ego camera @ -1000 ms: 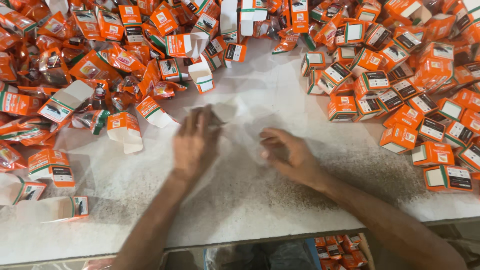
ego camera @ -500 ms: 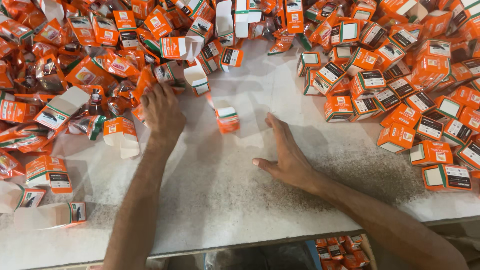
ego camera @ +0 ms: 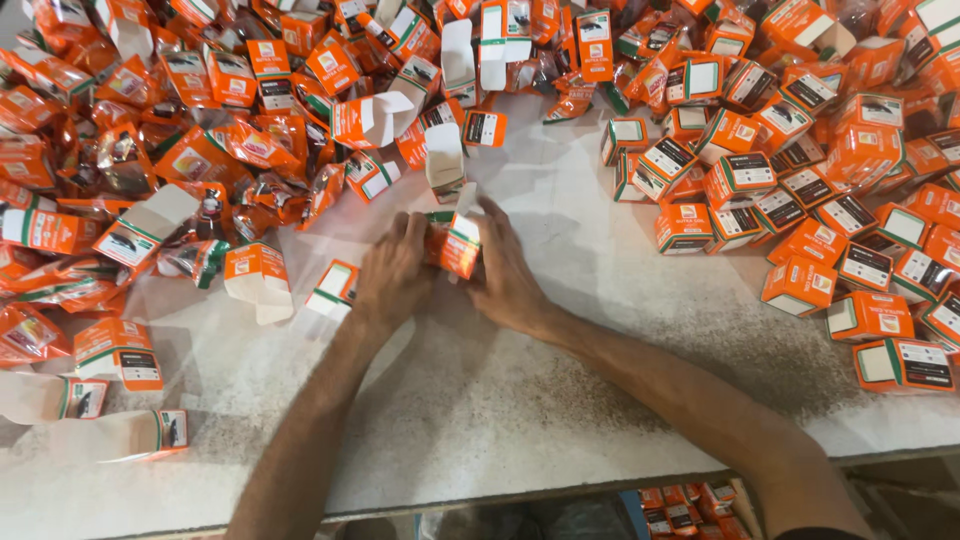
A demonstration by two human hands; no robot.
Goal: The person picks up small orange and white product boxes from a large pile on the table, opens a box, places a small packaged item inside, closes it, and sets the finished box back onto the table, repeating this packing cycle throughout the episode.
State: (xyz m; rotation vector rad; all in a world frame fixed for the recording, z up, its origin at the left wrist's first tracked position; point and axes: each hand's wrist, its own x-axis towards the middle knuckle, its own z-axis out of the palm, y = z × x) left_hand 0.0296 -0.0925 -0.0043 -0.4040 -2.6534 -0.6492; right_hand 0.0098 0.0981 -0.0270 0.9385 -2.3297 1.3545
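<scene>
Orange card, white flap: one small carton (ego camera: 458, 243) sits mid-table, pinched between both hands. The left hand (ego camera: 392, 275) closes on its near side, the right hand (ego camera: 505, 270) wraps the far side, fingers curled onto it. Just left, two open cartons (ego camera: 262, 280) lie on their sides, mouths gaping, touching nothing. Beyond the hands a loose heap (ego camera: 200, 130) of open cartons and crinkled clear wrappers crowds the left; closed cartons (ego camera: 800, 170) pile up on the right, too many to count. The table (ego camera: 480, 400) is white, speckled, stone-like.
</scene>
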